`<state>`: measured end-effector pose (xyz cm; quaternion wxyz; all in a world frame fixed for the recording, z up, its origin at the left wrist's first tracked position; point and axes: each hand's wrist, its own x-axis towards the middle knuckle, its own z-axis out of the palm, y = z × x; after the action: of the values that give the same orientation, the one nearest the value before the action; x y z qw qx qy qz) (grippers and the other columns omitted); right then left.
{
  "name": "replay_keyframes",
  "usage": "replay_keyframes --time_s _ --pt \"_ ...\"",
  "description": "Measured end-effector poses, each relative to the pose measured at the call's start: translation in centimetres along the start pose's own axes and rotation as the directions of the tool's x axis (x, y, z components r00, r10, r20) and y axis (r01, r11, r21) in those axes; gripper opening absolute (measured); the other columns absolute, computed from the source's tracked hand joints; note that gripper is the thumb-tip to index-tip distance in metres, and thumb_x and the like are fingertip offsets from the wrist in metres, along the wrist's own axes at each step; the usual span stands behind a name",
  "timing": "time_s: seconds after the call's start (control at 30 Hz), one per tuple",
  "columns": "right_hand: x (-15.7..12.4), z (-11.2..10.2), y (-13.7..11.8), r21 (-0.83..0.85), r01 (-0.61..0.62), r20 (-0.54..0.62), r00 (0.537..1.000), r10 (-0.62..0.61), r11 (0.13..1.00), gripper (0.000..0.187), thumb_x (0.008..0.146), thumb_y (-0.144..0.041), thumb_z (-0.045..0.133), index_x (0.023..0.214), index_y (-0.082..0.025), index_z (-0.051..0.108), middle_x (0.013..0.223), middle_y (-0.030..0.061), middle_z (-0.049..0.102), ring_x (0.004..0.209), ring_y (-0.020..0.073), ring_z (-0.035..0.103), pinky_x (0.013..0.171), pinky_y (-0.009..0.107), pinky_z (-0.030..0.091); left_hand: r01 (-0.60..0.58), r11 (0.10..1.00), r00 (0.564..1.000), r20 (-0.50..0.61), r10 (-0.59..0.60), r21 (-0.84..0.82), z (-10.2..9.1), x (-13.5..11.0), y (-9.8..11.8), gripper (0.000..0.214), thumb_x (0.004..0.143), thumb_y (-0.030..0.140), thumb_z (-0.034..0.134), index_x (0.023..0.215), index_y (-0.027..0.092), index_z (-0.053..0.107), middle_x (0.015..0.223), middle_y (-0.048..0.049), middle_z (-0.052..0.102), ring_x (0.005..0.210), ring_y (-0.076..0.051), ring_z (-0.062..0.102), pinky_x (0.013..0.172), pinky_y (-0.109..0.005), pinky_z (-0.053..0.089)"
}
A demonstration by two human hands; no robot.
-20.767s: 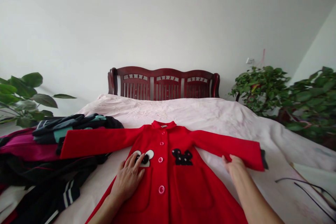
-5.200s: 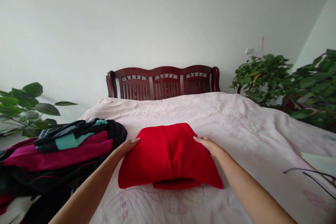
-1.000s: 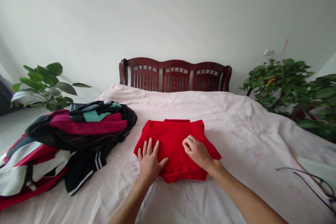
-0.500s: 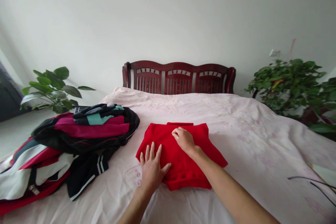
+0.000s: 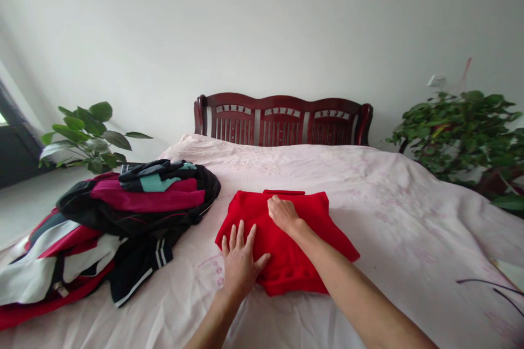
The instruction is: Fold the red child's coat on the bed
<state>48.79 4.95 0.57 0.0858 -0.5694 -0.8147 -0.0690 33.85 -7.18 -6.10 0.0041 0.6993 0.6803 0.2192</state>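
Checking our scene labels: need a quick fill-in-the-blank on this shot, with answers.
The left hand lies flat on the folded red coat with its fingers ____.
The right hand rests on the coat's ____ half.
The heap of clothes lies to the ____ of the coat.
At the far end of the bed stands a slatted dark red wooden ____.

spread; far; left; headboard

Red coat (image 5: 282,268) no longer spread wide: sleeves in, now compact folded sq. R hand (image 5: 283,214) moved up near top edge, vs. lower earlier.
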Motion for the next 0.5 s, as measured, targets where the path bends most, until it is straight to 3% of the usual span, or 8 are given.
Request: replay_keyframes --time_s 0.1,0.17,0.33,0.5 --pt "-0.1 0.0 0.8 0.045 -0.141 -0.079 0.986 0.144 0.989 0.029 0.096 -0.014 0.038 0.104 -0.014 0.066 0.104 0.0152 0.068 0.086 0.0228 0.066 0.070 0.031 0.045 -0.007 1.000 1.000 -0.013 0.007 -0.014 0.1 -0.1 -0.1 0.075 0.081 0.049 0.067 0.150 0.034 0.042 0.164 -0.0104 0.027 0.151 -0.035 0.022 0.119 -0.060 0.014" --pt "-0.2 0.0 0.8 0.084 -0.162 -0.110 0.979 0.171 0.983 0.027 0.096 -0.015 0.039 0.103 -0.016 0.065 0.103 0.0117 0.068 0.089 0.0207 0.065 0.071 0.029 0.044 -0.012 0.999 1.000 -0.023 0.012 -0.030 0.2 -0.1 -0.2 0.075 0.081 0.050 0.067 0.150 0.035 0.042 0.164 -0.0102 0.027 0.151 -0.035 0.021 0.120 -0.059 0.014" --pt "0.2 0.2 -1.9 0.153 0.016 -0.105 0.994 0.000 0.988 0.020 0.098 -0.026 0.047 0.096 -0.023 0.066 0.102 0.0009 0.070 0.091 0.0131 0.065 0.072 0.022 0.042 -0.027 0.996 0.999 -0.032 0.025 -0.080 0.7 -0.3 -0.7 0.071 0.082 0.053 0.066 0.148 0.038 0.045 0.164 -0.0073 0.027 0.151 -0.036 0.020 0.120 -0.058 0.013" --pt "1.0 0.3 -4.6 0.127 0.107 -0.056 0.993 -0.100 0.986 0.023 0.098 -0.030 0.048 0.097 -0.024 0.070 0.102 0.0026 0.070 0.089 0.0149 0.067 0.070 0.024 0.044 -0.034 0.992 0.999 -0.028 0.031 -0.119 1.2 -0.4 -1.1 0.067 0.083 0.055 0.063 0.146 0.040 0.046 0.165 -0.0057 0.026 0.151 -0.035 0.018 0.120 -0.057 0.011"
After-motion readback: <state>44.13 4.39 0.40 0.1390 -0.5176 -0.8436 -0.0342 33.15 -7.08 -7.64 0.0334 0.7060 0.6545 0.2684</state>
